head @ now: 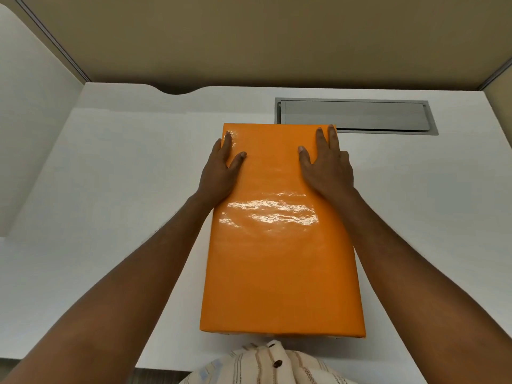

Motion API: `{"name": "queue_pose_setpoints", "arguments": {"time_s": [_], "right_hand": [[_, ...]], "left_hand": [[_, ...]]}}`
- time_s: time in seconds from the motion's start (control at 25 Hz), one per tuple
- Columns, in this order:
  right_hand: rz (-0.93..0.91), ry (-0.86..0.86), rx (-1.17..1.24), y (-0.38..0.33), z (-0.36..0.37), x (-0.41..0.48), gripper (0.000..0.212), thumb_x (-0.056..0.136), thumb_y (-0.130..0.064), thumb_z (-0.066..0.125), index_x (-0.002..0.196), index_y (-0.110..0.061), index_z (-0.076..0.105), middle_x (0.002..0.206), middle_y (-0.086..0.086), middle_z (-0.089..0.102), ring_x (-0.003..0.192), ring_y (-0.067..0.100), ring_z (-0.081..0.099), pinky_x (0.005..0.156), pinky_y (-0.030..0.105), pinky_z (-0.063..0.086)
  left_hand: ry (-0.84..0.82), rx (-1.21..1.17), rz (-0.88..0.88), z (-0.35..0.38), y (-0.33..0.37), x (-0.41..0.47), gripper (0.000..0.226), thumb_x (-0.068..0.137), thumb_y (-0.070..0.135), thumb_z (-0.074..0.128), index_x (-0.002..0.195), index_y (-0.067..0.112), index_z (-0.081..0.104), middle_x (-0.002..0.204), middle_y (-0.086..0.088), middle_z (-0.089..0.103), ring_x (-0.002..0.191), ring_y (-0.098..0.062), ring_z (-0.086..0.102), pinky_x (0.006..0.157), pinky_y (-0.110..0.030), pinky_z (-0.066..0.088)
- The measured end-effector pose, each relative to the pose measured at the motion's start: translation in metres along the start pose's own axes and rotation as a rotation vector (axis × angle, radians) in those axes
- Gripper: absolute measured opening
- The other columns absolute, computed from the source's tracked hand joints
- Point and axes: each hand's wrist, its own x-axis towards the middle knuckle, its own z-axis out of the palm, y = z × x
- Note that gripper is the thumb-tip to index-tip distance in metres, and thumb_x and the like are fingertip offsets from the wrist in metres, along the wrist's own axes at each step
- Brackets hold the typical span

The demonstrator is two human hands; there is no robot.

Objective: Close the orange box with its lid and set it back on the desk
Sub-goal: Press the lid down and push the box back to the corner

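Note:
A glossy orange box (279, 259) fills the middle of the head view, its flat orange lid on top and facing me. It sits over the white desk (110, 189); I cannot tell whether it rests on the desk or is held just above it. My left hand (221, 167) lies on the lid's far left edge, thumb on top and fingers along the side. At the far right edge my right hand (327, 164) lies flat on the lid, with its outer fingers over the side.
A grey metal cable hatch (357, 116) is set into the desk behind the box on the right. A beige partition wall (249, 37) stands at the desk's back, and a curved white panel (27, 120) rises on the left. The desk's near edge is by my shirt.

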Motion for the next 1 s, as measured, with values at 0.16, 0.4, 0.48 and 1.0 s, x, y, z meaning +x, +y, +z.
{"name": "queue_pose_setpoints", "arguments": {"time_s": [0.16,0.4,0.48,1.0], "right_hand": [[-0.001,0.036,-0.013,0.002,0.004,0.001,0.075,0.089,-0.066,0.026,0.15,-0.026,0.011,0.162,-0.001,0.003,0.134,0.04,0.036,0.102,0.054,0.037],[0.018,0.032,0.159,0.001,-0.008,0.0,0.069,0.094,-0.056,0.034,0.15,-0.019,0.019,0.161,0.003,0.012,0.144,0.035,0.021,0.113,0.054,0.025],[0.037,0.19,0.372,0.007,-0.02,-0.013,0.06,0.096,-0.045,0.041,0.146,-0.014,0.031,0.156,0.008,0.029,0.142,0.03,0.027,0.114,0.05,0.028],[0.054,-0.183,0.958,0.079,-0.005,-0.194,0.055,0.09,-0.048,0.042,0.141,-0.044,0.021,0.15,-0.01,0.031,0.132,0.02,0.042,0.102,0.049,0.043]], "left_hand": [[-0.006,-0.039,0.001,0.001,-0.002,0.002,0.067,0.099,0.046,0.038,0.155,0.022,0.008,0.162,-0.01,0.019,0.146,-0.033,0.026,0.115,-0.057,0.027],[0.15,-0.152,-0.07,-0.006,0.005,-0.012,0.072,0.095,0.05,0.048,0.154,0.026,0.016,0.162,-0.007,0.023,0.145,-0.031,0.029,0.114,-0.057,0.029],[0.213,-0.226,-0.128,-0.015,0.005,-0.026,0.066,0.095,0.051,0.046,0.152,0.025,0.025,0.159,-0.006,0.031,0.143,-0.029,0.035,0.114,-0.053,0.032],[-0.008,-0.658,-0.39,-0.006,-0.031,-0.234,0.073,0.056,0.083,0.064,0.123,0.063,0.045,0.126,0.025,0.056,0.113,-0.013,0.06,0.09,-0.04,0.052]]}}
